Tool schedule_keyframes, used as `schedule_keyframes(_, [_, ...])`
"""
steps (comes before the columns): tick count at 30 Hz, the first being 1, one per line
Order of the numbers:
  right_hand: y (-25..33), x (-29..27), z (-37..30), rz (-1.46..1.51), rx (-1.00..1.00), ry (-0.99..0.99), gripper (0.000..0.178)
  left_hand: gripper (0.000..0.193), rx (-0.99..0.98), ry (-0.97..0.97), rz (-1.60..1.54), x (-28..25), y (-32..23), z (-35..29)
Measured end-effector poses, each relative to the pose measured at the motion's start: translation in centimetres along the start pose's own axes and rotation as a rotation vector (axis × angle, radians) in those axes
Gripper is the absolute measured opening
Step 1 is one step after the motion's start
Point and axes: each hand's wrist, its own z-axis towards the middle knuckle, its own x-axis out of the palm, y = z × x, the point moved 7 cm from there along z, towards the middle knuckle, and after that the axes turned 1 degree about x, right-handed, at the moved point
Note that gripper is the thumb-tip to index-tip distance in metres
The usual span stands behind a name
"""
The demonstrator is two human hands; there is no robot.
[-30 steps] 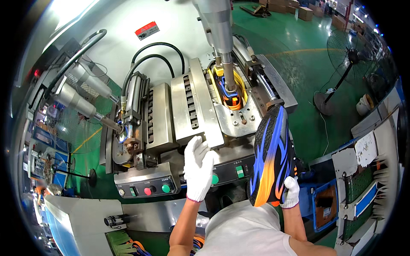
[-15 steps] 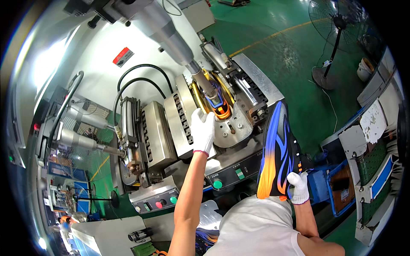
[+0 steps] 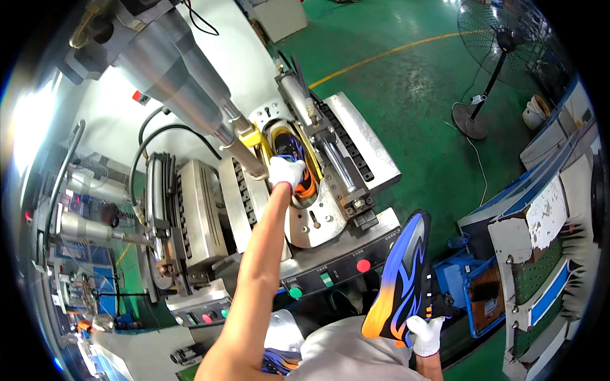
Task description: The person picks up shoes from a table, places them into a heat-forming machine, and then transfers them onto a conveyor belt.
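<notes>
My white-gloved left hand (image 3: 286, 173) reaches into the metal press and lies over a black, blue and orange running shoe (image 3: 305, 184) seated in an oval mould with yellow edges (image 3: 265, 150). Its fingers curl around the shoe's upper and are partly hidden. A second running shoe (image 3: 405, 279), black with blue and orange, hangs toe up at the front right. My gloved right hand (image 3: 426, 335) grips it near the heel, thumb on the near side. The metal press rod (image 3: 244, 155) stands just left of the mould, beside my left hand.
A control panel with a green button (image 3: 295, 293) and a red button (image 3: 363, 266) runs along the machine's front. Another press station (image 3: 200, 209) stands left. At right are a blue crate (image 3: 473, 298) and a metal rack (image 3: 540, 273); a floor fan (image 3: 505, 39) stands behind.
The press rod has come up off the shoe in the mould. My left hand has moved from beside the mould onto that shoe. My right hand still holds the other shoe, now lower.
</notes>
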Motion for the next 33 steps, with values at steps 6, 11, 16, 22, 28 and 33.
schedule_keyframes(6, [-0.9, -0.4, 2.0, -0.069, 0.08, 0.026, 0.041, 0.016, 0.045, 0.152, -0.641, -5.0, -1.8, -2.4])
schedule_keyframes(11, [5.8, 7.0, 3.9, -0.162, -0.159, 0.05, 0.022, 0.031, 0.195, 0.129, -0.616, -14.4, -1.9, -14.4])
schedule_keyframes(16, [8.0, 17.7, 12.6, -0.398, -0.227, 0.256, 0.029, 0.061, 0.111, 0.198, -0.696, -19.3, 6.7, -27.8])
schedule_keyframes(22, [5.6, 38.9, 29.7, -0.58, -0.119, 0.688, 0.029, 0.067, -0.2, 0.177, -0.683, -19.7, 23.3, -42.3])
schedule_keyframes(28, [-4.7, 43.9, 36.1, -1.477, -0.759, 0.396, 0.055, 0.077, -0.845, -0.146, -0.399, -17.1, 33.8, -54.5])
schedule_keyframes(33, [-4.8, 44.1, 33.7, -1.408, -0.591, 0.595, 0.025, 0.076, -1.034, -0.412, -0.171, -10.7, 40.5, -59.6])
